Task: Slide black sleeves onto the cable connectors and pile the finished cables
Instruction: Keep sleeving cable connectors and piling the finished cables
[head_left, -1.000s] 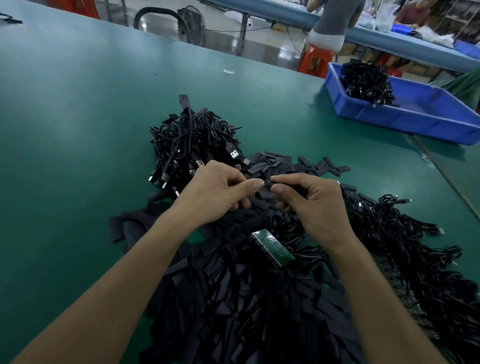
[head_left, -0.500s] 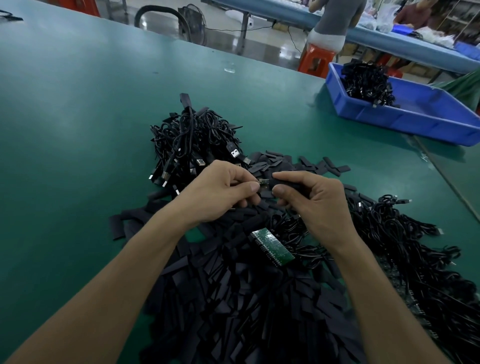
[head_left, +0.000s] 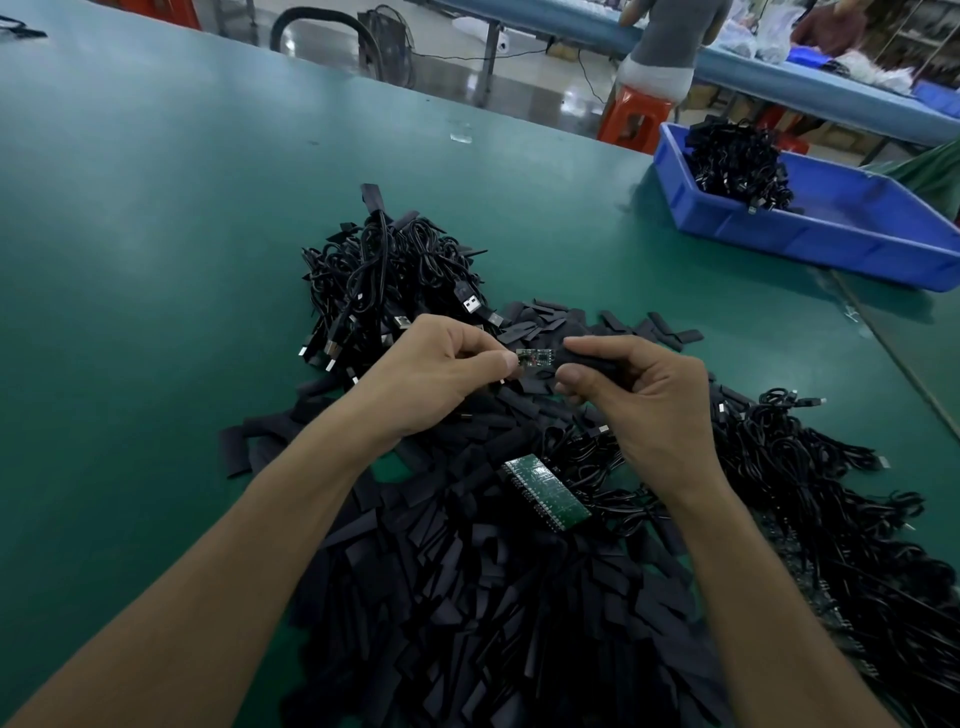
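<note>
Above the green counter (head_left: 156, 260), the left hand (head_left: 441, 379) pinches a cable's small bare connector board (head_left: 535, 358) between thumb and fingers, while the right hand (head_left: 654, 405) curls round a black sleeve (head_left: 587, 359) whose mouth meets the board's end. The pile of cables (head_left: 384, 291) lies just beyond the hands, and loose sleeves (head_left: 467, 597) are heaped beneath them.

A heap of sleeves (head_left: 467, 597) covers the near middle of the table (head_left: 156, 260), and a circuit board (head_left: 545, 491) lies on top of it. Behind the heap, to the left, sits a cable pile (head_left: 384, 280). A tangle of cables (head_left: 831, 493) runs along the heap's right side. Above the heap's far edge, the left hand (head_left: 436, 379) holds a connector (head_left: 535, 358) just left of the sleeve (head_left: 587, 361) held in the right hand (head_left: 654, 400). At the far right of the table stands a bin (head_left: 810, 244), with a bundle of cables (head_left: 737, 161) in its far-left corner.
</note>
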